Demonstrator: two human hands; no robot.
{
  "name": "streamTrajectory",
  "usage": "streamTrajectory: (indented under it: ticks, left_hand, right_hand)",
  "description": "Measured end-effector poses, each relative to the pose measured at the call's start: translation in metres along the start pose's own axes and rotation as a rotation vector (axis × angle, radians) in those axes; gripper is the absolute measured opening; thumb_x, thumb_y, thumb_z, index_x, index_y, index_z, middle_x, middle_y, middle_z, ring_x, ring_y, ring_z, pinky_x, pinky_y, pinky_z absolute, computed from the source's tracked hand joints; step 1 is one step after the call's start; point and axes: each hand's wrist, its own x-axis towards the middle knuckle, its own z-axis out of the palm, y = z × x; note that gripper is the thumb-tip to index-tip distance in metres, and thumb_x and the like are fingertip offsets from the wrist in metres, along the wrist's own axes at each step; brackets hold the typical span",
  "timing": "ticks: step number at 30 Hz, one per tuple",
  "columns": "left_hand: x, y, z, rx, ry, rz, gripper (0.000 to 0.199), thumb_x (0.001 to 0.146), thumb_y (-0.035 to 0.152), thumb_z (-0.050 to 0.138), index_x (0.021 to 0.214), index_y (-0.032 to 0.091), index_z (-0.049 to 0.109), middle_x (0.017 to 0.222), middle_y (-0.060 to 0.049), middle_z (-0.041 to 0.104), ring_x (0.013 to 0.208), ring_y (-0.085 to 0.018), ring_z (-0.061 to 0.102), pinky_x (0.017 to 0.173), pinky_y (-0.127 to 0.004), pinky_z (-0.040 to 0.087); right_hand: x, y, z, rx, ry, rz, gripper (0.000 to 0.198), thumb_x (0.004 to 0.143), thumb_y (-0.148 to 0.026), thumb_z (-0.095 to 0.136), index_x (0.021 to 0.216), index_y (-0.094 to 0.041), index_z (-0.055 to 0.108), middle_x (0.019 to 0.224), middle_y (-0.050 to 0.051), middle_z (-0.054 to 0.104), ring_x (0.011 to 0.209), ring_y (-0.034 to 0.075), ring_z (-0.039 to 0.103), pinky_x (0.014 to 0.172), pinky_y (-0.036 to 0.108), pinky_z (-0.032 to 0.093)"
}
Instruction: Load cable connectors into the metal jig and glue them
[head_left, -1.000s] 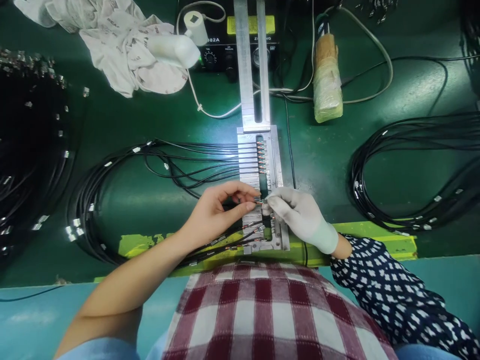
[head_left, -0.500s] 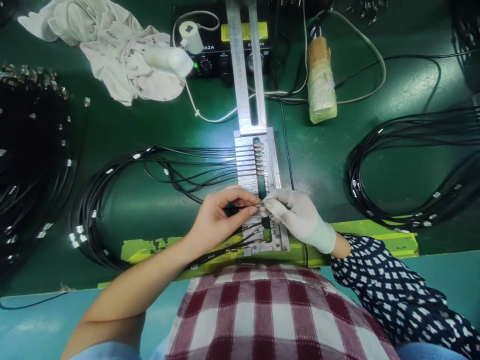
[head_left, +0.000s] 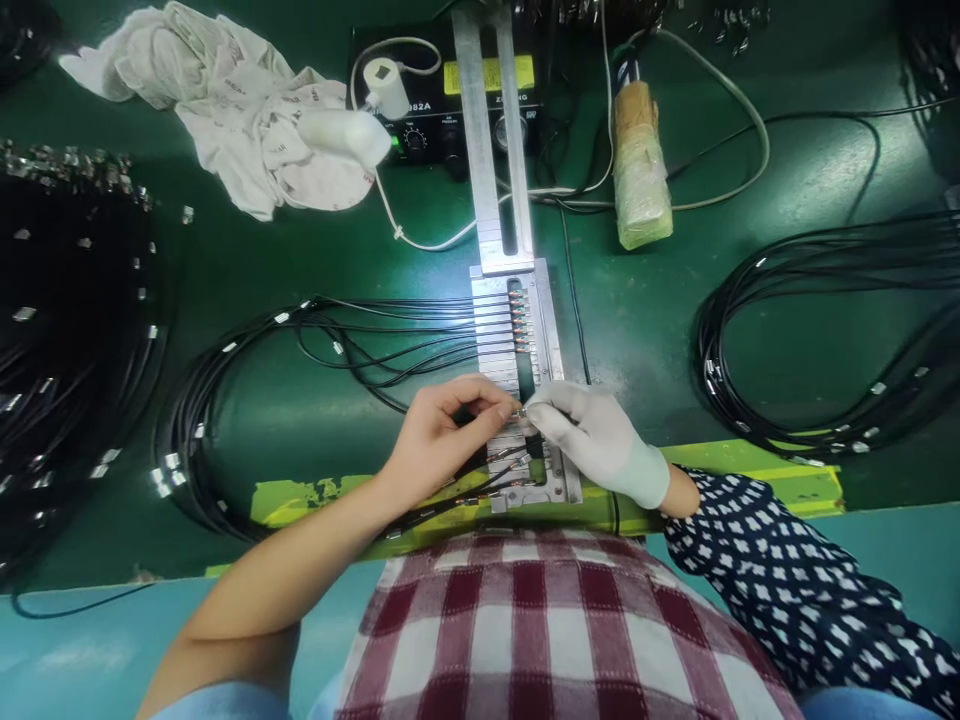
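My bare left hand [head_left: 450,430] pinches the end of a black cable between thumb and forefinger. Facing it, my gloved right hand [head_left: 592,435] grips the small metal connector [head_left: 523,411] at that cable's tip. Both hands are over a slotted metal fixture [head_left: 551,320]. In its upper slots several black cables [head_left: 435,325] lie side by side, their connectors [head_left: 519,320] lined up along the opening. Nearer my body, more cable ends with connectors [head_left: 517,470] rest across the fixture's lower part, partly covered by my left hand.
A metal rail [head_left: 491,190] runs from the fixture toward a black control box [head_left: 427,130]. White cloth [head_left: 262,130] lies at back left, a wrapped handle tool [head_left: 643,170] at back right. Cable bundles [head_left: 60,330] fill the left, and a coiled bundle [head_left: 712,350] lies right.
The hands hold nearly the same pose at the connector, with only slight finger movement. The whole view has shifted a little.
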Motion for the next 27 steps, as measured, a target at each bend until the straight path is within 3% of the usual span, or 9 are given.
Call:
streamTrajectory:
  ticks: [5, 11, 14, 17, 27]
  left_hand:
    - [0.007, -0.009, -0.01, 0.216, -0.008, 0.139, 0.017, 0.09, 0.028, 0.066, 0.104, 0.02, 0.067, 0.092, -0.002, 0.067, 0.082, -0.012, 0.058, 0.077, -0.024, 0.047]
    - [0.032, -0.03, -0.022, 0.481, -0.008, 0.309, 0.004, 0.093, 0.02, 0.061, 0.091, 0.018, 0.065, 0.086, -0.001, 0.063, 0.081, -0.012, 0.058, 0.072, -0.023, 0.048]
    - [0.04, -0.035, -0.027, 0.595, -0.005, 0.451, 0.01, 0.095, 0.016, 0.057, 0.099, 0.018, 0.066, 0.091, -0.003, 0.064, 0.086, -0.013, 0.06, 0.076, -0.024, 0.049]
    - [0.042, -0.039, -0.034, 0.693, -0.062, 0.563, 0.019, 0.095, 0.012, 0.054, 0.109, 0.018, 0.065, 0.095, -0.004, 0.063, 0.087, -0.012, 0.06, 0.077, -0.022, 0.05]
    - [0.041, -0.052, -0.051, 0.952, -0.088, 0.722, 0.027, 0.094, 0.007, 0.048, 0.116, 0.015, 0.06, 0.097, -0.008, 0.062, 0.084, -0.016, 0.058, 0.072, -0.026, 0.049]
  right_hand:
    - [0.006, 0.01, -0.005, -0.003, 0.105, 0.104, 0.036, 0.101, -0.04, 0.044, 0.075, -0.02, 0.059, 0.068, -0.001, 0.057, 0.066, 0.015, 0.054, 0.066, 0.029, 0.037]
    - [0.017, 0.026, -0.025, -0.076, 0.141, 0.153, 0.037, 0.101, -0.041, 0.044, 0.075, -0.02, 0.061, 0.068, -0.001, 0.06, 0.065, 0.015, 0.054, 0.064, 0.028, 0.036]
    - [0.018, 0.034, -0.042, -0.186, 0.182, 0.156, 0.033, 0.1, -0.041, 0.045, 0.084, -0.021, 0.067, 0.076, 0.0, 0.066, 0.07, 0.017, 0.059, 0.066, 0.029, 0.038]
    - [0.017, 0.041, -0.054, -0.133, 0.272, 0.162, 0.033, 0.099, -0.04, 0.044, 0.087, -0.021, 0.068, 0.073, -0.001, 0.067, 0.065, 0.016, 0.059, 0.066, 0.029, 0.04]
    - [0.018, 0.048, -0.047, -0.239, 0.303, 0.168, 0.029, 0.099, -0.036, 0.047, 0.089, -0.022, 0.07, 0.082, 0.0, 0.073, 0.077, 0.018, 0.065, 0.073, 0.031, 0.043]
